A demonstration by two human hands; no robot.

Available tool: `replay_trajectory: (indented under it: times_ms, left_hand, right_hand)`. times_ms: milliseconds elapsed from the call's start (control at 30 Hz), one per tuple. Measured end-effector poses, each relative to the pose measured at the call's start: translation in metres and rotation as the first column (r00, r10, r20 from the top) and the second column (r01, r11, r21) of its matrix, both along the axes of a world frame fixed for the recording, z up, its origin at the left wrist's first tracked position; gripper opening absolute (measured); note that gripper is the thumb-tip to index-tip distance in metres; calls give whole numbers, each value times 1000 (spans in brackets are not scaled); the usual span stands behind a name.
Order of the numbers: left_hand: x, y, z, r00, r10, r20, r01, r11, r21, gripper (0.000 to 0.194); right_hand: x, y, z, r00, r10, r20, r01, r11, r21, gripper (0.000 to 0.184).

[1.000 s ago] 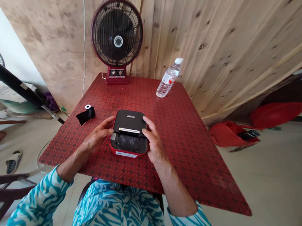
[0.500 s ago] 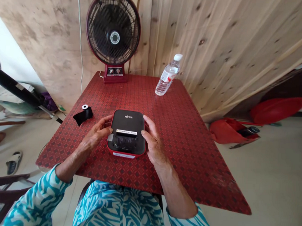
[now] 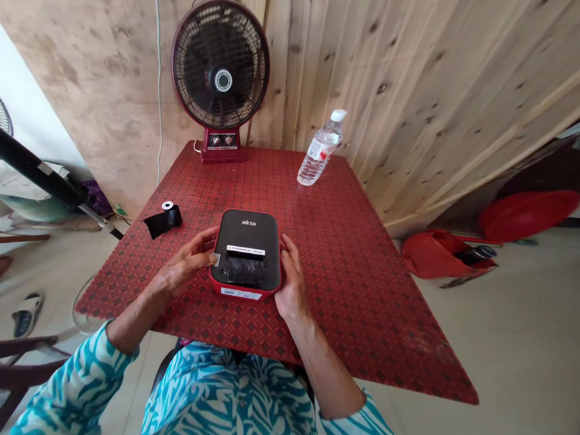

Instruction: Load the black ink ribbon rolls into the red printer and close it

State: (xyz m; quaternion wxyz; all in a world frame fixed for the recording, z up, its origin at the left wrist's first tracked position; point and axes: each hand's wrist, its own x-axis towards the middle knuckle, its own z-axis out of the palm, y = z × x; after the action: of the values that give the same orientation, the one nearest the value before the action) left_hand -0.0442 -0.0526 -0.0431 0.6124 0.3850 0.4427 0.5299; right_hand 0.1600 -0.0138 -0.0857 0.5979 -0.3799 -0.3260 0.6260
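A small label printer [image 3: 249,232], with a black top, a red lower edge and a white sticker strip, lies flat on the red patterned table [image 3: 344,297]. My left hand [image 3: 189,261] grips its left side, the thumb on the grey button [image 3: 216,259] at that edge. Against the right side rests my right hand [image 3: 292,278], its fingers along the red edge, steadying the printer. A dark window sits in the front half of the top, its cover closed. Left of the printer, a black roll [image 3: 171,216] with a white core lies partly unrolled.
A dark red fan [image 3: 223,80] stands at the back left of the table, by a wooden wall [image 3: 397,68]. Right of it stands a clear water bottle [image 3: 316,156] with a white cap. A red bag [image 3: 427,252] is on the floor at right.
My right thumb has come off the printer's top to its right side. My left thumb has shifted onto the grey button. The whole view has tilted slightly.
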Motion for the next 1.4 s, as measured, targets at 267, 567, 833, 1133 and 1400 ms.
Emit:
replay_trajectory:
  times_ms: [267,567,833,1133,1400]
  left_hand:
    - [5,-1,-2,999,32,23,-32,999,-2,63]
    - [-1,-1,8,994,12,-109,-9,1000,22,63]
    - [11,30,50,726,100,-680,136,949,285,31]
    - [34,98,55,254,-230,-940,609,793,-29,12]
    - [37,86,70,293,-268,-918,626,779,-28,20]
  right_hand:
    - [-3,-3,-1,1000,-18,-9,17,999,-38,46]
    - [-1,-3,-4,999,-34,-3,34,999,-11,45]
    - [3,-1,-1,993,-49,107,44,998,46,34]
    - [4,0,-2,991,-29,131,22,998,53,28]
    - [2,0,-3,994,-18,109,14,999,44,28]
